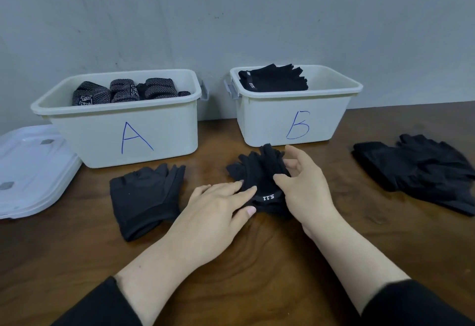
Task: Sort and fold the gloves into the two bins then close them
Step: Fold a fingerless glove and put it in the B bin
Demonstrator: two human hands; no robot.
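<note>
From the head camera, a black fleece glove with a white-lettered cuff tab (259,179) lay bunched on the brown wooden desk (257,261) at centre, just in front of the white plastic bin marked B (295,122). The left hand (218,207) pressed flat with straight fingers on the cuff, apparently to pin it, while the right hand (303,184) curled round its 3 o'clock edge, likely to fold it. The cloth looked soft and crumpled, its fingers pointing toward 12 o'clock. Bin B held matching black gloves; the white plastic bin marked A (123,130) at 10 o'clock held dotted knit ones. Another black glove (145,197) waited at 9 o'clock, a dark pile of gloves (421,171) at 3 o'clock, and the translucent white lids (30,169) lay far left, not yet fitted.
</note>
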